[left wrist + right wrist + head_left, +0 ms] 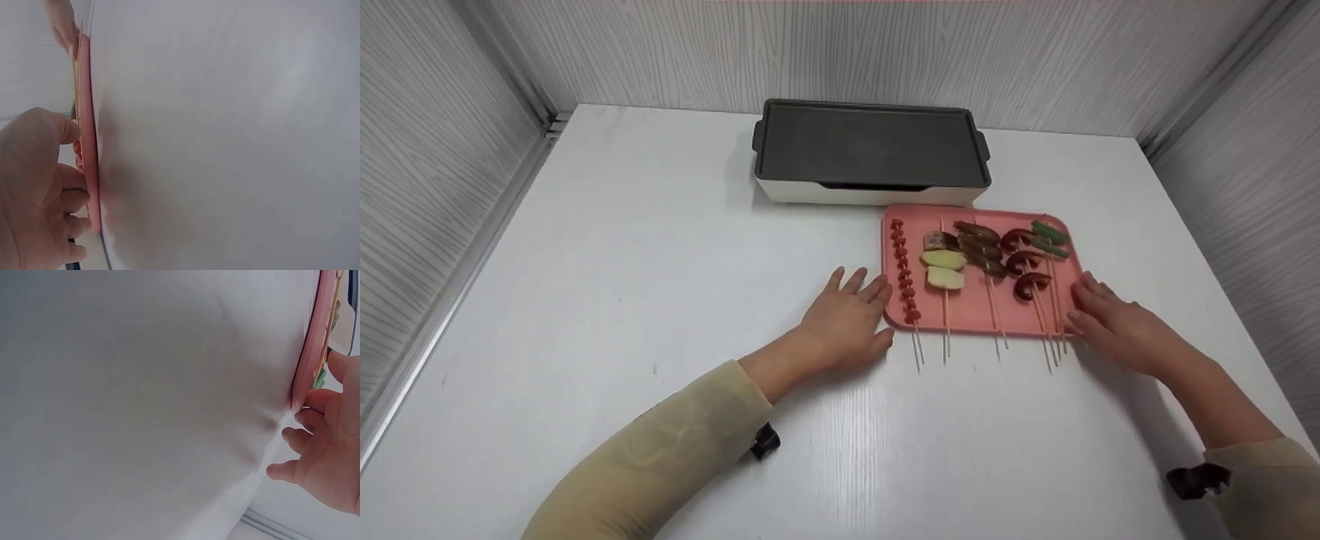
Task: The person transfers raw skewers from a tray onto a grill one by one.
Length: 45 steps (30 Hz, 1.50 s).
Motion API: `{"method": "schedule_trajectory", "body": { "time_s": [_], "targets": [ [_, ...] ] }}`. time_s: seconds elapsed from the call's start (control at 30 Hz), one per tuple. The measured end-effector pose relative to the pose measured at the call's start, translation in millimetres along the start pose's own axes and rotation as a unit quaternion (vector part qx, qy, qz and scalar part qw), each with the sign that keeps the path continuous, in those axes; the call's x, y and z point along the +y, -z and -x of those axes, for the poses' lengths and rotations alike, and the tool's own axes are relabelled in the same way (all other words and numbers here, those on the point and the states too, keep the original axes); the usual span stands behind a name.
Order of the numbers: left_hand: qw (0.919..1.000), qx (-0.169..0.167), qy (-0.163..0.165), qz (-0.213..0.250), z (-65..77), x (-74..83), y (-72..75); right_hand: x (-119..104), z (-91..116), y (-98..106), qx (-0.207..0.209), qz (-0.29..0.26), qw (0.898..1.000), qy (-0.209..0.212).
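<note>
Touching 1 pink tray (971, 311) (LH (844, 324), RH (1129, 334)).

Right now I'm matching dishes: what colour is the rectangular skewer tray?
The tray is pink, clearest in the head view.

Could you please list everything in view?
Table: one, white, in the middle
Walls: three, grey, around the table
Metal strips: several, grey, at wall corners
Griddle: one, black top, white base, table's back
Tray: one, pink, in front of the griddle
Food rows: five (red, pale yellow with dark, brown, dark red, green), left to right on the tray
Sticks: several, tan, through the food rows
Sleeves: two, khaki, lower left and right
Wrist gadgets: two, black, beside the sleeves
Left hand: one, bare, tray's left edge
Right hand: one, bare, tray's right edge
</note>
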<state>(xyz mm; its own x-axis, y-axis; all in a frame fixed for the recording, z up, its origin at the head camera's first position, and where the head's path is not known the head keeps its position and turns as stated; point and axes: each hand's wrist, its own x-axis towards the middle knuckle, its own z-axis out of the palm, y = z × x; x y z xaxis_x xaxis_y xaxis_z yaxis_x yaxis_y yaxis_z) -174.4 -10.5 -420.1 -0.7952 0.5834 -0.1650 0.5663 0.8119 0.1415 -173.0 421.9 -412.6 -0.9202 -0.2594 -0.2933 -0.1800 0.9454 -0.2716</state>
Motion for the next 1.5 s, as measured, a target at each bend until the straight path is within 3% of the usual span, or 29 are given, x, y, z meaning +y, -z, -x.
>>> {"method": "schedule_trajectory", "body": {
  "time_s": [0.43,0.77,1.17,1.5],
  "targets": [
    [1.0000,-0.005,0.001,0.000,24.5,-38.4,1.5,-36,0,-10,0.005,0.011,0.999,0.043],
    [0.9998,0.010,0.018,0.002,49.5,-66.1,4.4,-65,-15,-14,0.007,0.021,0.997,0.068],
    [0.9993,0.012,0.033,0.010,71.9,-81.4,1.8,-88,-25,-21,-0.001,0.031,0.996,0.079],
    [0.9983,0.039,0.042,0.011,86.3,-93.7,0.3,-103,-31,-23,-0.002,0.032,0.994,0.100]
  ]
}}
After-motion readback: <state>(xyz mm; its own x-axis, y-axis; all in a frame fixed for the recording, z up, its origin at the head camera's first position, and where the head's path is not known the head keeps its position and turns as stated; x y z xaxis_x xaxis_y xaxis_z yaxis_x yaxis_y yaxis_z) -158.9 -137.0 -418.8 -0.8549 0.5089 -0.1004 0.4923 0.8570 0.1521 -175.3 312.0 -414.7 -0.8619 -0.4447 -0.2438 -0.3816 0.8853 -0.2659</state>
